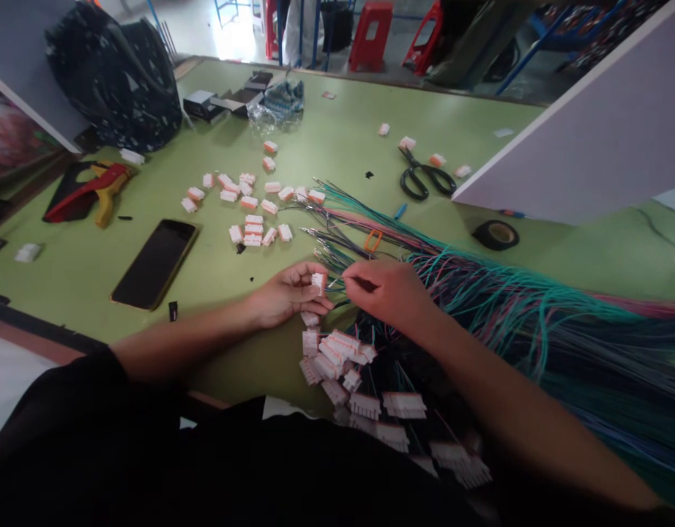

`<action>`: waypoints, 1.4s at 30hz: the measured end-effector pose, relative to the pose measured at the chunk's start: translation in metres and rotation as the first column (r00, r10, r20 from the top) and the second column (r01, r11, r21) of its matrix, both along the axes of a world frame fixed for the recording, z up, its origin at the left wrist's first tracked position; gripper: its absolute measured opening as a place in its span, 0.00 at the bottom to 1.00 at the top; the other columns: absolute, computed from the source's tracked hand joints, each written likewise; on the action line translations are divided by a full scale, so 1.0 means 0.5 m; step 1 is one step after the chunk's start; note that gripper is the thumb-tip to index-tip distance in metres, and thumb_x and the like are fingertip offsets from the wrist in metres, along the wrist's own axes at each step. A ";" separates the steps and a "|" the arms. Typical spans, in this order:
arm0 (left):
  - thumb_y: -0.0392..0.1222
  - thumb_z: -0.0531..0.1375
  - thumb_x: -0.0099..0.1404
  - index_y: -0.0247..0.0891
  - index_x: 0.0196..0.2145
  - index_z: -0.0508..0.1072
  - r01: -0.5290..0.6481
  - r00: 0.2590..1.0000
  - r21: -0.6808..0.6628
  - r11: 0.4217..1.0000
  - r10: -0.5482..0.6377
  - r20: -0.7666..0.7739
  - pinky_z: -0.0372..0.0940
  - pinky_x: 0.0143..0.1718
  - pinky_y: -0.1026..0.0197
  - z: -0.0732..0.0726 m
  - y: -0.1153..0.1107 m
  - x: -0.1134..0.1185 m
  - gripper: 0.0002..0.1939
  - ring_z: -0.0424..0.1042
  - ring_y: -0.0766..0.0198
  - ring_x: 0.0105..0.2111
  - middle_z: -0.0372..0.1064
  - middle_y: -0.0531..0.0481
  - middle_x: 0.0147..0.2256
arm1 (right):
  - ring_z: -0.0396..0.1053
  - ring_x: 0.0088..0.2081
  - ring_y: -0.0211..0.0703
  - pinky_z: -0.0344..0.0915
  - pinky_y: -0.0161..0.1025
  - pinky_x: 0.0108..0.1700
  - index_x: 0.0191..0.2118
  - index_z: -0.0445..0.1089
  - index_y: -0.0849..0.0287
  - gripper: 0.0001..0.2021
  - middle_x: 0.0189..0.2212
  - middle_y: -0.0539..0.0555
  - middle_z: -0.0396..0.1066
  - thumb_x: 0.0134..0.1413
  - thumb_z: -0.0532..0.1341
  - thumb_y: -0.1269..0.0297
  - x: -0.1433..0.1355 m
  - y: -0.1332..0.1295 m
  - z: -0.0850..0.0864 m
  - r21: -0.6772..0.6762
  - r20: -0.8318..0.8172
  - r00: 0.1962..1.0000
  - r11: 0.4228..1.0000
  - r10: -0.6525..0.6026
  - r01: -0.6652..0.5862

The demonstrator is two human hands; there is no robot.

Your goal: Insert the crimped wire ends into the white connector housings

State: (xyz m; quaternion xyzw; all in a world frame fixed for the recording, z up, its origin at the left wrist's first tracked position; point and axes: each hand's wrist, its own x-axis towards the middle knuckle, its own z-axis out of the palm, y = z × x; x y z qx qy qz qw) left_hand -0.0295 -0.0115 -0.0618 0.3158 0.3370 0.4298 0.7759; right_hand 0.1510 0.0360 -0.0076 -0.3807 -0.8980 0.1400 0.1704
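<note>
My left hand (291, 295) is closed around a small white-and-orange connector housing (318, 284), pinched between thumb and fingers. Just to its right, my right hand (389, 291) is closed in a pinch, its fingertips close to the housing. A thin wire (334, 284) with a metal end shows at those fingertips. Beyond both hands lie loose wire ends with crimped tips (315, 234). Below them hangs a cluster of white connectors (337, 351) with wires attached. A long bundle of green, pink and dark wires (496, 285) stretches to the right, partly behind my right forearm.
Loose connector housings (253, 229) are scattered over the green table (217, 263). A phone (154, 263) and a red-and-yellow tool (93, 194) lie left. Scissors (419, 176), black tape (496, 234) and a pale panel (579, 132) are at right. A dark bag (118, 84) stands back left.
</note>
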 end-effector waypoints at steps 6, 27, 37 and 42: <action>0.33 0.64 0.53 0.35 0.39 0.63 0.004 1.000 -0.002 1.000 -0.004 0.002 0.69 0.30 0.67 0.002 0.000 -0.001 0.17 0.75 0.67 0.27 0.71 0.54 0.25 | 0.62 0.22 0.35 0.47 0.34 0.25 0.29 0.74 0.56 0.13 0.20 0.50 0.71 0.51 0.52 0.64 -0.013 -0.014 -0.019 0.102 0.148 0.982 0.990 -0.114 0.099; 0.34 0.65 0.52 0.35 0.39 0.65 -0.039 0.999 0.044 0.998 0.040 -0.023 0.69 0.29 0.67 -0.001 -0.005 0.009 0.17 0.74 0.68 0.26 0.72 0.54 0.25 | 0.61 0.24 0.37 0.40 0.36 0.25 0.26 0.73 0.58 0.12 0.24 0.52 0.73 0.46 0.52 0.67 -0.031 -0.023 0.016 0.098 0.451 0.891 0.995 -0.052 0.009; 0.33 0.64 0.51 0.34 0.39 0.69 -0.082 0.994 0.028 0.996 0.084 -0.075 0.68 0.28 0.67 0.000 -0.009 0.013 0.15 0.73 0.70 0.25 0.71 0.54 0.26 | 0.59 0.23 0.37 0.42 0.35 0.26 0.23 0.71 0.57 0.11 0.20 0.52 0.69 0.42 0.52 0.65 -0.033 -0.007 0.022 -0.045 0.440 0.897 0.997 -0.032 0.057; 0.33 0.63 0.52 0.34 0.39 0.70 -0.086 0.988 0.027 0.996 0.088 -0.123 0.68 0.28 0.66 0.003 -0.009 0.013 0.15 0.72 0.70 0.25 0.71 0.54 0.26 | 0.56 0.22 0.36 0.44 0.35 0.26 0.20 0.69 0.58 0.09 0.17 0.51 0.65 0.40 0.53 0.66 -0.031 -0.005 0.019 -0.079 0.365 0.930 0.995 -0.033 0.066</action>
